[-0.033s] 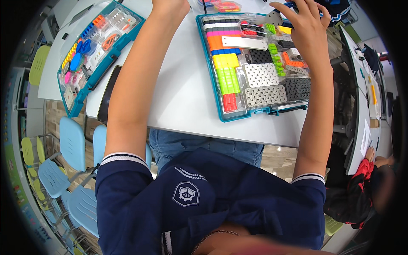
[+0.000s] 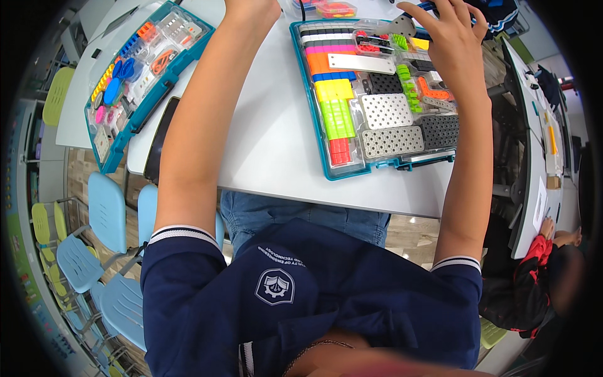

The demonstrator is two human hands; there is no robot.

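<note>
At the top edge, only the wrist and back part of my left hand [image 2: 256, 7] show above the white table; its fingers are cut off. My right hand [image 2: 451, 28] hangs over the far right corner of a teal parts case [image 2: 325, 160]. Its thumb points left and its fingers are spread and bent, some tips out of view. Just below the thumb is a grey plate with holes [image 2: 404, 26], apart from it as far as I can see. Inside the case lie a long white beam [image 2: 361, 63], yellow blocks [image 2: 335, 91], lime blocks [image 2: 337, 119] and perforated plates [image 2: 386, 111].
A second teal case [image 2: 108, 160] with colourful parts stands at the left. Beside it lies a dark phone-like slab [image 2: 162, 141]. Blue chairs [image 2: 107, 210] stand at the lower left. On the right, another person's red-and-black sleeve [image 2: 532, 264] rests by a neighbouring table [image 2: 524, 232].
The grey plate by my right hand has shifted very slightly to the left. Both hands stay almost in place.
</note>
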